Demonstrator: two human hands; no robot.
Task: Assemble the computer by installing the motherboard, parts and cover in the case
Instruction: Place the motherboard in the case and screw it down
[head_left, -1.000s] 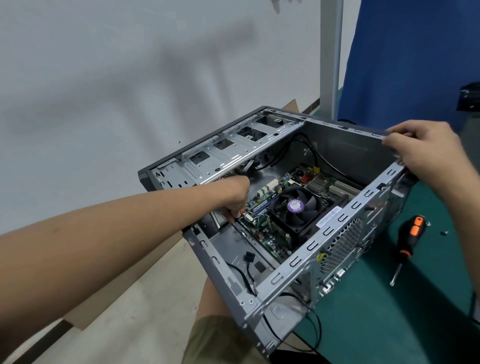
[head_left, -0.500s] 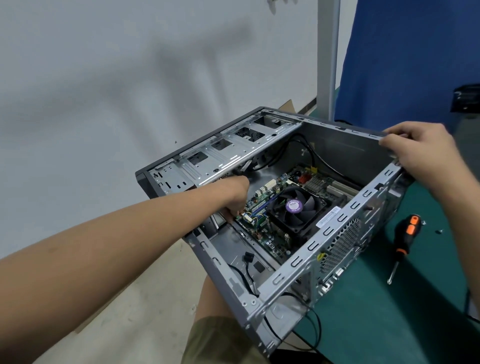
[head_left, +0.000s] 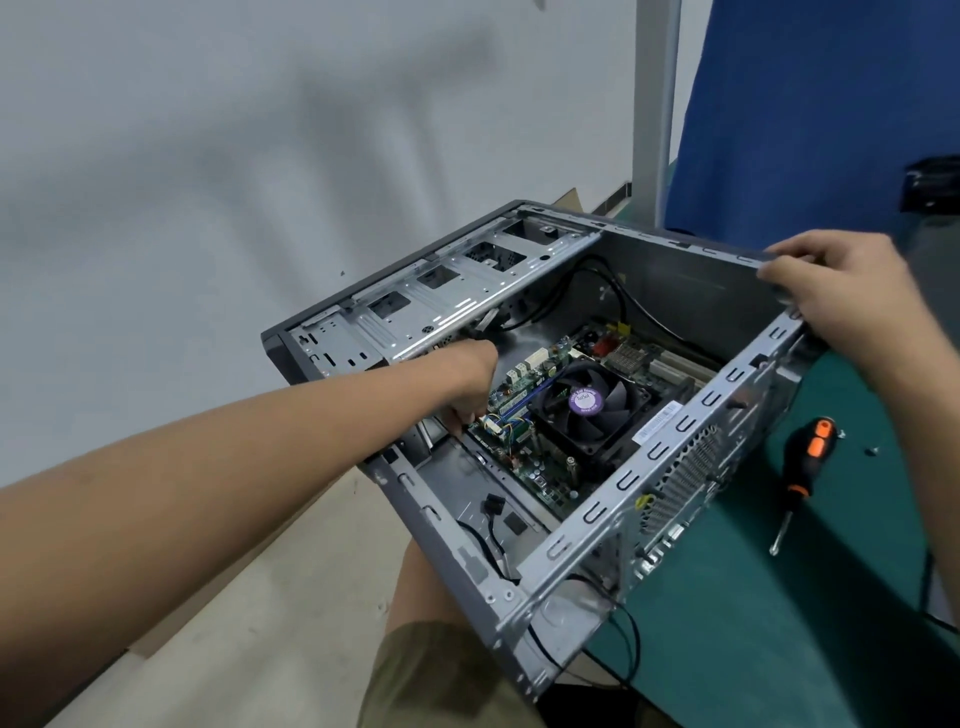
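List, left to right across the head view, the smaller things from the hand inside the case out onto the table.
The left hand → fan, both inside the case → screwdriver → small screw.

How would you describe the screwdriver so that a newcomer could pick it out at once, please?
Find the open grey metal computer case at the edge of the green table. Right of its perforated side, on the green surface, lies the black-and-orange-handled screwdriver, steel shaft pointing toward the viewer. It is the only long tool there; its neighbours are tiny screws.
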